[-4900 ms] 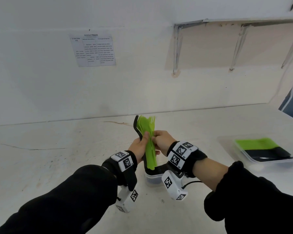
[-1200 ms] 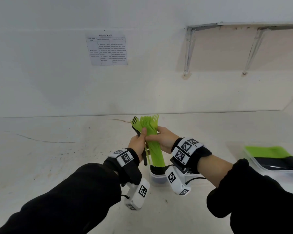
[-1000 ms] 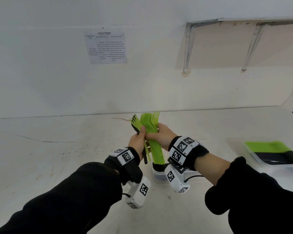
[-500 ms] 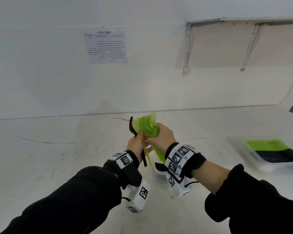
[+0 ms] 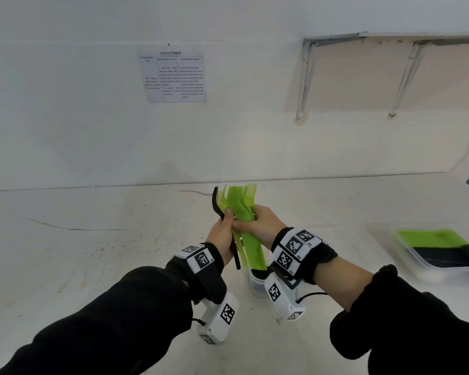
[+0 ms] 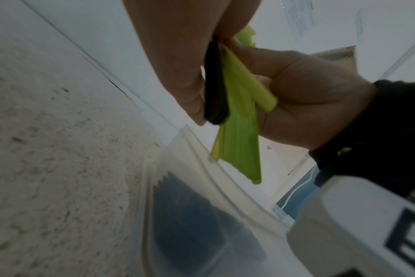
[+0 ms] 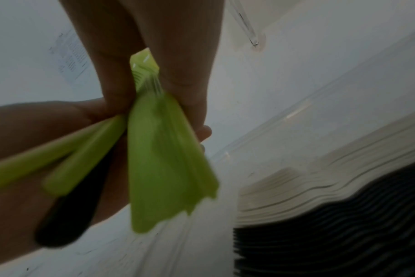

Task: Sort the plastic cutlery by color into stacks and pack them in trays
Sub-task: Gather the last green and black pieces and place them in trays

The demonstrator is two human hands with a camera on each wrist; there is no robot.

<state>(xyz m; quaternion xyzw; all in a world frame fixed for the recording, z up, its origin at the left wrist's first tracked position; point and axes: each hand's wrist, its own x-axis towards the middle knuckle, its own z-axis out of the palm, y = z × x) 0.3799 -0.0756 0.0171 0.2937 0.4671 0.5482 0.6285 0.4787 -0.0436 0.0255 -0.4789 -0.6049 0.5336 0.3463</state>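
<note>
Right tray (image 5: 428, 269) holds green and black cutlery; near tray (image 6: 201, 187) holds black pieces; left hand (image 5: 222, 239) grips black forks (image 5: 217, 204); right hand (image 5: 263, 226) grips green forks (image 5: 241, 204); wall sheet (image 5: 172, 77) reads "INSIGHTTRACE".

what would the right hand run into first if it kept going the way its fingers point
Probably the left hand: the right hand points leftward across the bundle of green plastic forks it grips, and the two hands already touch there. Depth past that is unclear.
</note>
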